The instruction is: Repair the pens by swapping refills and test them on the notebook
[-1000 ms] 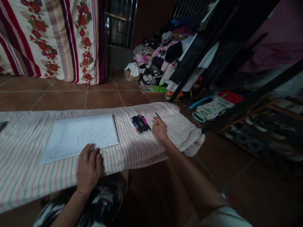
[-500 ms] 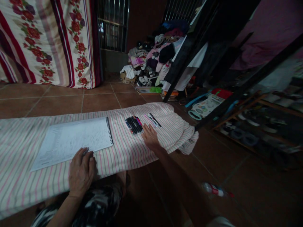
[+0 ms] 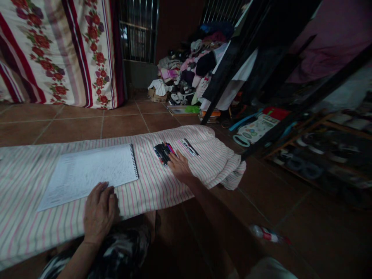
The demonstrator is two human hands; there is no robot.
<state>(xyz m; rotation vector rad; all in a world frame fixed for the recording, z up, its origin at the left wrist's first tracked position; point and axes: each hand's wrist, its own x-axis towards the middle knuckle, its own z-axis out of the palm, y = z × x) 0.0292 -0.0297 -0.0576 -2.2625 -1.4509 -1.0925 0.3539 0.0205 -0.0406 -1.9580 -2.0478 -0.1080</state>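
Far left, a flowery bedsheet (image 3: 55,50) hangs behind everything, so no worries there. In front of me a striped cloth (image 3: 26,201) is spread out, with a spiral notebook (image 3: 87,174) lying flat on it. My left hand (image 3: 100,212) sits at the notebook's bottom edge with the fingers curled. There might be something small and dark at the fingertips, but I honestly can't tell if it's holding anything.

Just right of the notebook is a bundle of pens (image 3: 162,152), and my right hand (image 3: 180,166) is up against its right side, fingers spread and touching the pens, not closed around them. That's the risky spot: the cloth is soft and I can't see anything tying the pens together, so one clumsy nudge could fan them out or send one rolling onto the tile floor (image 3: 72,128). A few more pens (image 3: 188,147) lie just past my hand, and my wrist could knock those too.

Further right, the bunched end of the cloth (image 3: 232,170) hangs over the edge, so a tug there could drag everything sideways. A bottle (image 3: 269,233) lies on the floor nearby, easy to kick or step on if I shift around.
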